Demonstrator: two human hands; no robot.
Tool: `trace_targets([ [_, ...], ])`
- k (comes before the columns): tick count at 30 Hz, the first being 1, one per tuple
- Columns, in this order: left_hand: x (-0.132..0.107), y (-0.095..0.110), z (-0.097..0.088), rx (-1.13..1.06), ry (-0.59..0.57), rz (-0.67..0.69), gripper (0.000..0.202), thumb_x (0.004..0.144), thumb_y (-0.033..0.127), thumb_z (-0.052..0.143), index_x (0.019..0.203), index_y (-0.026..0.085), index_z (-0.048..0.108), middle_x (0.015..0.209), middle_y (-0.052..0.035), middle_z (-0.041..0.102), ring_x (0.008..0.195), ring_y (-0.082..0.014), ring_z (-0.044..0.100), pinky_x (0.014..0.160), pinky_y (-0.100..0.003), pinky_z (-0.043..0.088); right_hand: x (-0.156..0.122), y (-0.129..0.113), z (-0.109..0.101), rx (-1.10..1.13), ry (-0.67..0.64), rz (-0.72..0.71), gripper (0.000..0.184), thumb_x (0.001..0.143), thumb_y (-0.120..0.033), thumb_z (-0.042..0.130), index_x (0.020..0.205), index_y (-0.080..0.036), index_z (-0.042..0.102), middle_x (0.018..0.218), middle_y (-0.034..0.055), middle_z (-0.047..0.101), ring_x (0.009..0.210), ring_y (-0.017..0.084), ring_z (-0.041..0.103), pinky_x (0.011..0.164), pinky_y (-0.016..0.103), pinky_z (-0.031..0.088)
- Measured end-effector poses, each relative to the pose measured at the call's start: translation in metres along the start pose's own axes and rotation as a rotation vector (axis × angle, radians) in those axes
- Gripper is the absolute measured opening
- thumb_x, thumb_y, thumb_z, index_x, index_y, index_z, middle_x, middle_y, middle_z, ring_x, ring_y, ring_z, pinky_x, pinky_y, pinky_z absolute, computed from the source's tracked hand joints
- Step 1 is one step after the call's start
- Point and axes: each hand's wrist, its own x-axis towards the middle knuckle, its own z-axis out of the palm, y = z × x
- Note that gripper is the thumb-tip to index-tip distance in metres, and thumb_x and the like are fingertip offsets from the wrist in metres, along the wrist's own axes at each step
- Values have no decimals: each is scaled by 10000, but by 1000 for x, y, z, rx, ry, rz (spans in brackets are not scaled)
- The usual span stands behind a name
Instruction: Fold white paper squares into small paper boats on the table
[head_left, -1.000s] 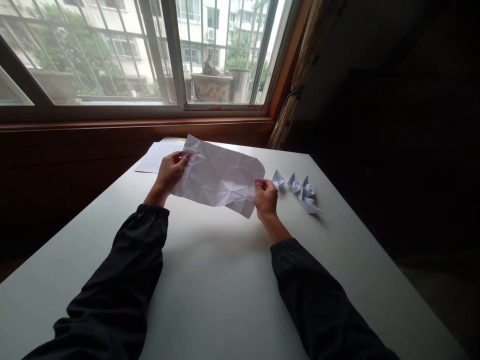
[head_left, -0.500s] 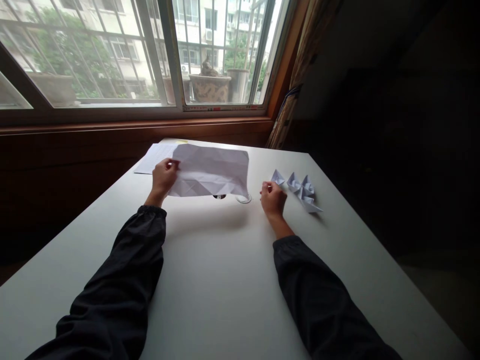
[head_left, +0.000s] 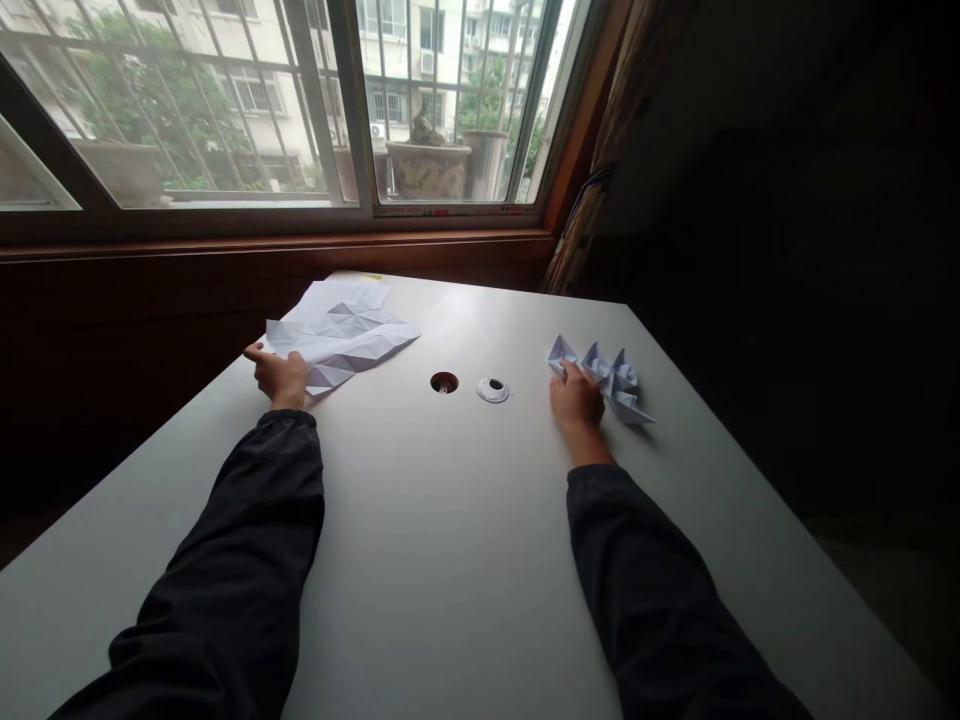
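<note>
A creased, unfolded sheet of white paper (head_left: 352, 345) lies on the table at the left, partly over a written sheet. My left hand (head_left: 279, 378) is at its near left corner, thumb and fingers apart, seemingly not gripping it. Over on the right, my right hand (head_left: 577, 400) is at the leftmost folded paper boat (head_left: 562, 350), its curled fingers closed at the boat's lower edge. Close by that hand stand several more white paper boats (head_left: 621, 375), bunched together.
Between my hands, the white table (head_left: 450, 540) has a round cable hole (head_left: 444, 382) with a loose ring-shaped cover (head_left: 493, 390) beside it. A written paper sheet (head_left: 322, 295) lies at the back left. Behind the table is a barred window (head_left: 450, 100).
The creased sheet, held up by my left hand before, now lies down at the left. That hand has moved left and loosened. My right hand has moved right to a paper boat.
</note>
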Motion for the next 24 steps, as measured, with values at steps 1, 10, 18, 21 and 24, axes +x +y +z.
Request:
trace_targets([
  [1,-3,0,-2,36,30,60,775,775,218,660,1476,80,361,1382,-270,535,1208,-415,575,1018,-541,441,0,0,1,8,11,3,384,864,-234,592,1227,-224,716,1050,151,723,865,277,632,758,383,468],
  [10,-27,-1,-14,294,-399,621,218,840,261,600,971,228,772,988,-108,756,942,-312,665,886,-391,481,-3,-7,-4,100,21,-97,233,915,-230,529,1050,-205,717,1008,133,745,879,259,640,790,348,453],
  [18,-59,3,-50,231,-322,722,334,926,264,514,1148,194,754,1152,-164,731,1184,-348,599,1048,-454,402,-29,-31,-35,250,-24,-265,216,942,-254,502,1051,-194,679,1035,133,720,859,253,648,847,372,474],
  [21,-93,16,-62,98,-326,811,361,963,238,453,1188,190,732,1141,-165,727,1199,-344,586,1092,-490,378,-57,-42,-50,327,-64,-328,215,960,-283,492,1055,-200,665,1006,108,704,761,221,646,820,371,507],
  [24,-139,28,-64,-164,-646,953,403,979,269,478,1343,223,645,1215,-136,718,1152,-300,630,1050,-452,458,-98,-53,-64,414,-129,-387,210,981,-331,491,1042,-226,663,957,66,696,710,198,657,741,348,545],
])
